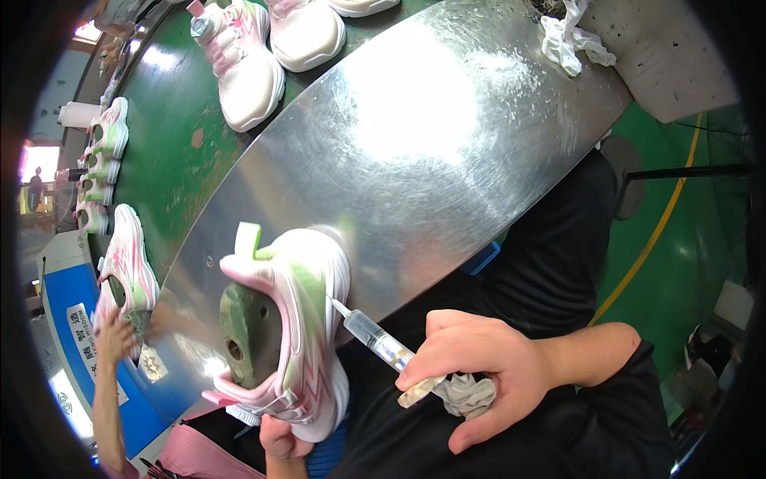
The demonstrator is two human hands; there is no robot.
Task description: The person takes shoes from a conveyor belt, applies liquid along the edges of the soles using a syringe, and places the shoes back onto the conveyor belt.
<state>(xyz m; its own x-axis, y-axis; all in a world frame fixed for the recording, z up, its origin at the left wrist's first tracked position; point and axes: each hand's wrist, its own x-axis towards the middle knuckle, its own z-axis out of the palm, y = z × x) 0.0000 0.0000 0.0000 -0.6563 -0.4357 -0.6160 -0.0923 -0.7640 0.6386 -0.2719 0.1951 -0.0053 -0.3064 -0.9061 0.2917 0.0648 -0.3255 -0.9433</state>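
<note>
A pink, white and green sneaker (pixel 294 319) is tilted at the near edge of the metal table, with a dark green shoe last (pixel 249 335) inside it. My left hand (pixel 283 439) grips the sneaker from below at its near end; most of its fingers are hidden. In my right hand (pixel 503 363) is a clear syringe (pixel 378 340), pointing up and left. Its thin tip meets the sneaker's side where the upper joins the white sole; I cannot tell whether it touches. A crumpled whitish cloth (pixel 467 395) is tucked in the same hand.
Beyond the shiny metal table (pixel 319 160) runs a green conveyor belt (pixel 171 136) carrying several sneakers (pixel 247 88). At left, a co-worker's hand (pixel 116 339) is at another sneaker (pixel 130 255), beside a blue machine panel (pixel 72 299). White rags (pixel 562 44) lie at the far right corner.
</note>
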